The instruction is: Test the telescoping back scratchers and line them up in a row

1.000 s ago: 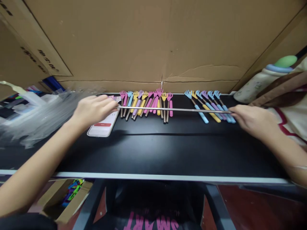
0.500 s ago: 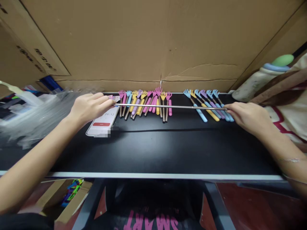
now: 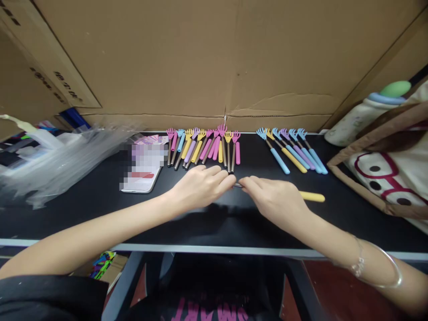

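Near the middle of the table, my left hand [image 3: 203, 183] and my right hand [image 3: 276, 198] are almost touching, both closed on one telescopic back scratcher. A short bit of its metal rod [image 3: 237, 184] shows between my fingertips, and its yellow handle [image 3: 312, 196] sticks out to the right from behind my right hand. The claw end is hidden by my left hand. Just beyond lies a row of back scratcher rods with coloured claws [image 3: 228, 137] and separate coloured sleeves [image 3: 237, 154]. Several back scratchers with handles fitted [image 3: 280, 161] lie slanted at the right.
A phone [image 3: 143, 178] lies left of the row, with clear plastic bags [image 3: 76, 160] further left. Cardboard [image 3: 187, 58] stands along the back. On the right are a bottle [image 3: 354, 118] and a brown-edged bag [image 3: 364, 196]. Below the table's edge sits a box of colourful items [image 3: 102, 265].
My hands have come together from far apart, and the long metal rod between them has shortened to a small visible piece. The yellow handle now shows beyond my right hand.
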`<state>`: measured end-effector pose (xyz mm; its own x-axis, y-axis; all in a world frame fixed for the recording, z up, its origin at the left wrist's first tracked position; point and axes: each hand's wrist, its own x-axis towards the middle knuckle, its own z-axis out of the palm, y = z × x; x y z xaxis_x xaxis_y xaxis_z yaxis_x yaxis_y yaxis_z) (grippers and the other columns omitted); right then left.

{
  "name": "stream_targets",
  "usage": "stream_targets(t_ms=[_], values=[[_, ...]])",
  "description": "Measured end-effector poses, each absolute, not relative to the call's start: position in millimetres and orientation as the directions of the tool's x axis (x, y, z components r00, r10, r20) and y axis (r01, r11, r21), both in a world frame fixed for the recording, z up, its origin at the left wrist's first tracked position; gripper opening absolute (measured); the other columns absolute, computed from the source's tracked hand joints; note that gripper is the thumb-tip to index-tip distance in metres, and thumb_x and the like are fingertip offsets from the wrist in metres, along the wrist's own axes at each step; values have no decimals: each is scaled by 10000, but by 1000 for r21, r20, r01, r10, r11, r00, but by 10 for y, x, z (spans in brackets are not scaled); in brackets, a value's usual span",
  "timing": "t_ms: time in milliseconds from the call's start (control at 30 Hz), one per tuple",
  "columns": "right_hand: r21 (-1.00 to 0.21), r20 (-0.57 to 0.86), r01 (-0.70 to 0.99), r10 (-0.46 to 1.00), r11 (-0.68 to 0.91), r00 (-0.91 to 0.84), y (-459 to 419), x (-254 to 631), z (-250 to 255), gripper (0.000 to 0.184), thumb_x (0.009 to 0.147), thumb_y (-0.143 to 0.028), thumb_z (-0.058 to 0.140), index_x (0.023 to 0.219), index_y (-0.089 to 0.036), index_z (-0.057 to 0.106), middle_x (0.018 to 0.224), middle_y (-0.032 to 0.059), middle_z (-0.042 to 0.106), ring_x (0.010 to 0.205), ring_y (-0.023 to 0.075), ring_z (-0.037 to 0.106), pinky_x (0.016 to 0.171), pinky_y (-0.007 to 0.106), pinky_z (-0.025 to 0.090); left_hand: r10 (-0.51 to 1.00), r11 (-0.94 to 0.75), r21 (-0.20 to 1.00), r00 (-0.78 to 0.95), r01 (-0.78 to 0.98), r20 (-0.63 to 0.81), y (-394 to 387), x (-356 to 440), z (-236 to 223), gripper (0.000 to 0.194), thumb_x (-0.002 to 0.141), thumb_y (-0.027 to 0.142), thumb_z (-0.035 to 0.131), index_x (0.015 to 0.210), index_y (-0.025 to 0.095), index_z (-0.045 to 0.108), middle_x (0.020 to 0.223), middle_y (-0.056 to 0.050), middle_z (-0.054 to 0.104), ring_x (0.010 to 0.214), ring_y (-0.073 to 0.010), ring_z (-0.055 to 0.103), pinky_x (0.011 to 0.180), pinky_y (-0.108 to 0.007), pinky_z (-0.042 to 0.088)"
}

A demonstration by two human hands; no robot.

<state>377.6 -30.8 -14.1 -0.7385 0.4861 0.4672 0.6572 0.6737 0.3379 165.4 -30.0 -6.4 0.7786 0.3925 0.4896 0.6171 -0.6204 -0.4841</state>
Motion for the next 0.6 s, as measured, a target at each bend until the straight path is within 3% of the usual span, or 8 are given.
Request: stream_targets(t_ms=[167, 367, 533, 600], values=[[340, 478, 640, 460, 689, -749, -109, 3795, -179, 278, 1014, -231, 368, 901, -175, 615, 696, 4, 661, 566, 115, 578, 489, 267, 234, 434, -591, -496, 769, 636, 469, -197, 1606, -99, 148, 965, 173, 469, 828, 180, 525, 673, 9, 584, 631, -142, 582, 480, -280, 282], [458, 478, 595, 382, 660, -791, 0, 3898, -111, 262, 1005, -226, 396, 970, -203, 655, 666, -14, 650, 564, 116, 553, 519, 275, 249, 385, -575, -529, 777, 624, 498, -140, 1489, -74, 197, 996, 233, 435, 857, 198, 570, 683, 11, 597, 669, -137, 584, 518, -278, 310], [441, 499, 686, 478, 578, -723, 244, 4583, -8, 356, 1005, -285, 356, 943, -208, 698, 769, 31, 710, 650, 126, 573, 566, 266, 291, 383, -449, -627, 771, 636, 508, -7, 805, 38, 265, 1001, 300, 438, 824, 210, 613, 692, -2, 631, 666, -147, 569, 524, -285, 298], [445, 490, 764, 587, 467, -644, 387, 4967, 0, 376, 984, -333, 387, 850, -197, 710, 745, 55, 706, 618, 130, 537, 554, 269, 277, 404, -389, -665, 767, 637, 499, 41, 413, 65, 286, 992, 312, 452, 769, 218, 604, 666, 7, 624, 630, -140, 543, 517, -276, 290]])
